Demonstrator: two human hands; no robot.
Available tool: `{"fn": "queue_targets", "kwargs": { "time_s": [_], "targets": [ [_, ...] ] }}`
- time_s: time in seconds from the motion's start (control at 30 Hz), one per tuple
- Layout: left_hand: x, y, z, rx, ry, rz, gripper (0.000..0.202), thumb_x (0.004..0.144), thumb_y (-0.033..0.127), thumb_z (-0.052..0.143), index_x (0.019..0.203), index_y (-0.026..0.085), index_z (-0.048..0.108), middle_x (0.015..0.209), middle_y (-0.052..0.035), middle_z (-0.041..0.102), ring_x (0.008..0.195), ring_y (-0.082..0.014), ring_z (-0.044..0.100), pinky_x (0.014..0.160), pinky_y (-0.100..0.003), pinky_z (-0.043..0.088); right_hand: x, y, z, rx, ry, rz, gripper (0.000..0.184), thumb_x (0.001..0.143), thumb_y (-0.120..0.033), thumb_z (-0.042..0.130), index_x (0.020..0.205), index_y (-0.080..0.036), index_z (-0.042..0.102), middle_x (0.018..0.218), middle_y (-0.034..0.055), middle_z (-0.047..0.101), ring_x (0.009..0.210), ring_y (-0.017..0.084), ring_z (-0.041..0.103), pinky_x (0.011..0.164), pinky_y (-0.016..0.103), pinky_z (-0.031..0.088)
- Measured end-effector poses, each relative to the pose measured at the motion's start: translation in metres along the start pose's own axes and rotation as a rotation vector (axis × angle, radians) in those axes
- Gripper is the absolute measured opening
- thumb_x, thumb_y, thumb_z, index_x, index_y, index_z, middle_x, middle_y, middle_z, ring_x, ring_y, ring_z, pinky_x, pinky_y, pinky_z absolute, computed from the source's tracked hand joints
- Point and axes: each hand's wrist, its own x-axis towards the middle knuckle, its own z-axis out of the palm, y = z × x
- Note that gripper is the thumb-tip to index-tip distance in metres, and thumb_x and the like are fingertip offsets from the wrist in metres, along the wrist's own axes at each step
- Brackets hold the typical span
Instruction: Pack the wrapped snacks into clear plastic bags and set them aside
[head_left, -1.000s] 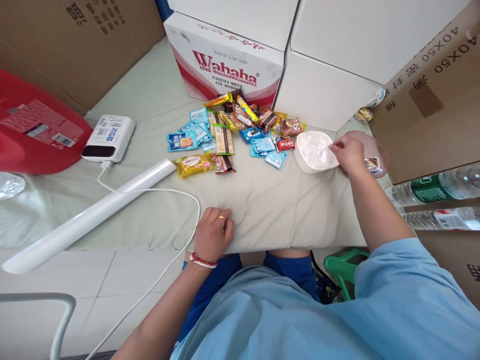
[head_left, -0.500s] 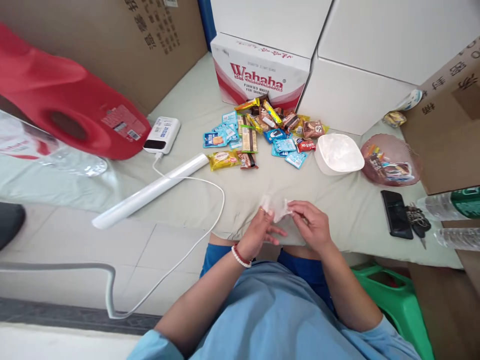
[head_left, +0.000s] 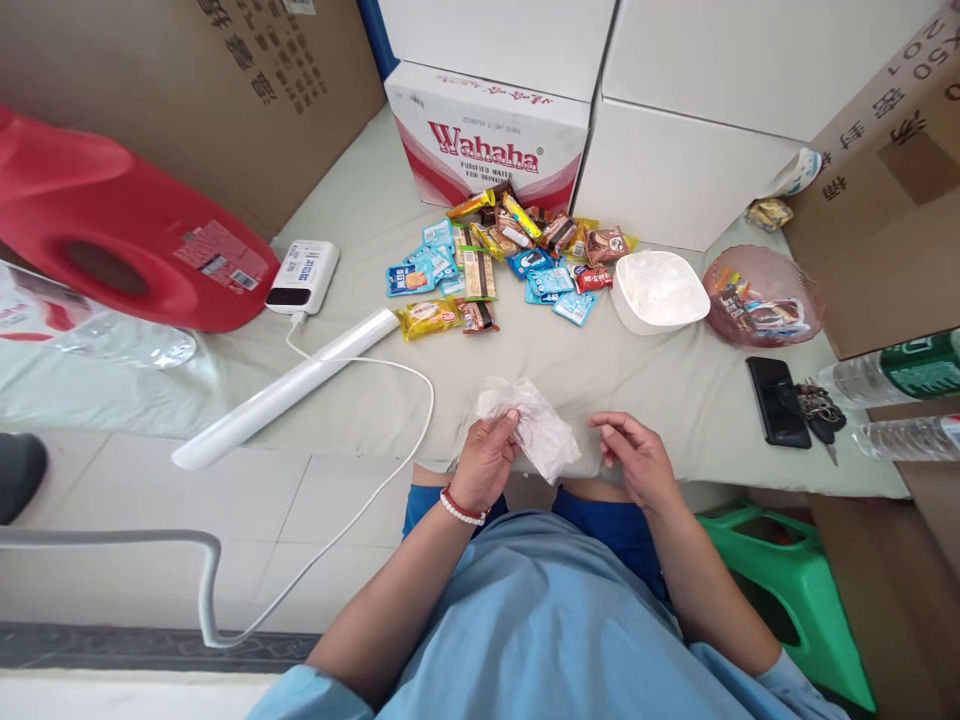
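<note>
My left hand (head_left: 481, 465) is closed, its thumb pressed on a crumpled, thin, see-through plastic bag (head_left: 546, 438) above the front edge of the cloth-covered surface. Just right of the bag, my right hand (head_left: 641, 462) holds nothing. Its thumb and index finger point left and are slightly apart. Beyond the hands lies a heap of wrapped snacks (head_left: 480, 272) in blue, yellow and brown packets. To the right of the heap stands a white plastic tub (head_left: 660, 290), and beside that a pink clear bowl (head_left: 802, 310) holds several packets.
A white tube-shaped lamp (head_left: 285, 388) and a cable lie left of my hands, near a white power bank (head_left: 304, 277) and a big red jug (head_left: 135, 220). A phone (head_left: 778, 400), keys (head_left: 821, 408) and bottles are at right. A Wahaha box (head_left: 487, 140) stands behind.
My right hand has let go of the plastic bag and moved right. The bag has spread out larger in my left hand. The camera view has shifted slightly.
</note>
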Motion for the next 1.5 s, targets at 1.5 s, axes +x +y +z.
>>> {"fn": "queue_targets", "kwargs": {
  "time_s": [1.5],
  "targets": [
    [-0.014,-0.029,0.001,0.402,-0.152,0.264,0.03,0.084,0.045,0.079,0.096,0.02,0.069,0.112,-0.0084,0.067,0.105,-0.0213,0.064,0.087,-0.033,0.054,0.011,-0.012,0.04,0.045,-0.049,-0.04,0.032,0.079,-0.051,0.081,0.089,-0.021,0.075,0.079,0.0005,0.069,0.069,0.014,0.057,0.065,0.027,0.047]
  ]
}}
